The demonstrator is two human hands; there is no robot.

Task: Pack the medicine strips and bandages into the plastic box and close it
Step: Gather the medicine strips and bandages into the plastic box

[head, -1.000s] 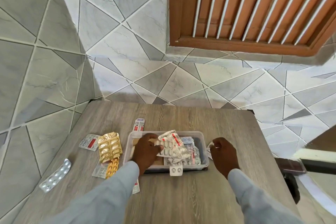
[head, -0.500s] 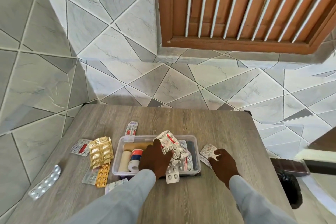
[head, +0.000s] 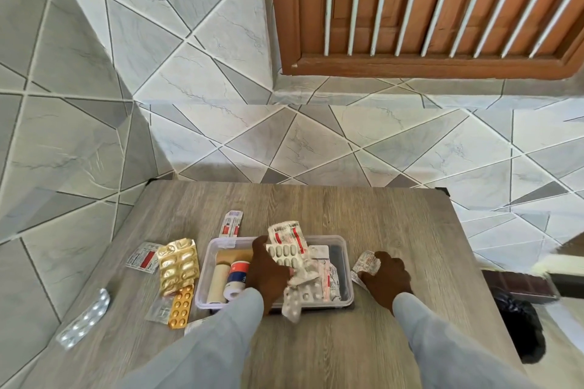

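Our left hand has a closed grip on a strip bundle, kept over the plastic box for a straight drop. Right hand pinches a loose strip on the bench, staged just right of the box. Bandage rolls sit inside, left of our left grip.

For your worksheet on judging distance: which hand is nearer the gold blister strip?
Left. The left hand is over the box, just right of the gold strip; the right hand is beyond the box's far side.
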